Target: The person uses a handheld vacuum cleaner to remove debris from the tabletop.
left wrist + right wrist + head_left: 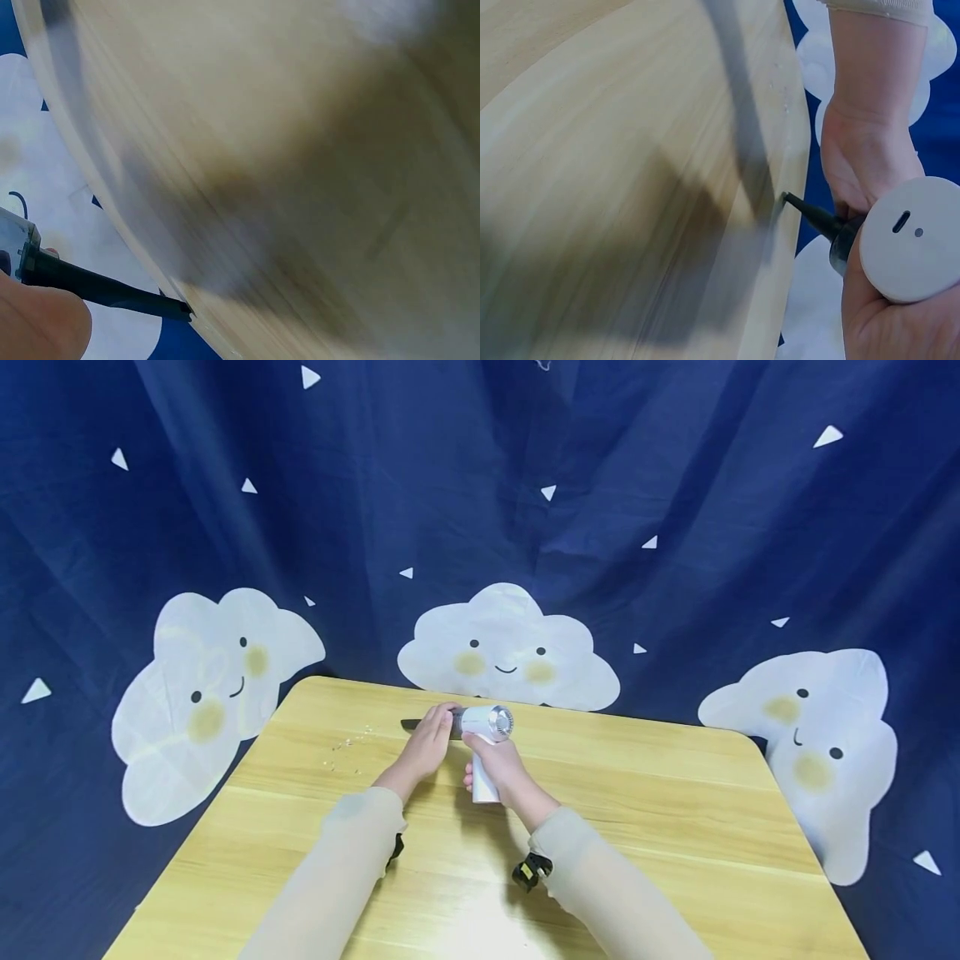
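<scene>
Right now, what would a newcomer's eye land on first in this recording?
Probably the white handheld vacuum near the far edge of the wooden table, its black nozzle pointing left. The right hand grips its handle; the left hand is curled over the barrel behind the nozzle. Behind hangs a dark blue curtain with smiling white clouds.

We read this as a staged indoor recording corner, not a working room. A dark blue fabric backdrop (675, 527) hangs in folds behind, printed with smiling white clouds (508, 650) and small white triangles (827, 437). The only furniture is a light wood-grain surface (675, 827) with rounded corners, set close against the cloth. We see no walls, windows or fittings.
</scene>
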Motion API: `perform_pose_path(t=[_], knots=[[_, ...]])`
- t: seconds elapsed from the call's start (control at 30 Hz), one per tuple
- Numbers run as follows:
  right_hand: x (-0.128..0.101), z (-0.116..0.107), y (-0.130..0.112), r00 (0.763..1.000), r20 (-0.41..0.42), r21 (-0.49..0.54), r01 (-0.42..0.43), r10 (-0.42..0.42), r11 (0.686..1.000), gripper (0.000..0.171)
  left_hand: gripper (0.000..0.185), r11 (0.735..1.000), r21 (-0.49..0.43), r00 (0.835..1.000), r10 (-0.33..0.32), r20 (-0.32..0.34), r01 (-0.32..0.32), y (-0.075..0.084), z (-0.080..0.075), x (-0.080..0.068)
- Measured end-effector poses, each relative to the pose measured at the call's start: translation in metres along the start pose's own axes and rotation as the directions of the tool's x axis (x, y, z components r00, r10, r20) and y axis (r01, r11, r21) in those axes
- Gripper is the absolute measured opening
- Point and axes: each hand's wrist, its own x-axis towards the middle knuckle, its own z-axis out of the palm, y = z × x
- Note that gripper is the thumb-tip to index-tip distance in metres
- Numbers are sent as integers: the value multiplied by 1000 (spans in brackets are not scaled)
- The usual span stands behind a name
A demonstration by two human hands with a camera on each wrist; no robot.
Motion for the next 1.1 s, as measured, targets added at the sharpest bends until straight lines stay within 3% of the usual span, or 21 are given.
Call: perform_pose_path(t=[0.5, 1.1], knots=[[4, 11, 2, 999, 48, 14, -24, 23, 1000, 57, 52, 999, 13, 1000, -29, -1, 29, -7, -12, -9], [6, 30, 2, 999, 43, 39, -24, 23, 999, 50, 55, 999, 10, 998, -51, -26, 51, -18, -25, -13]])
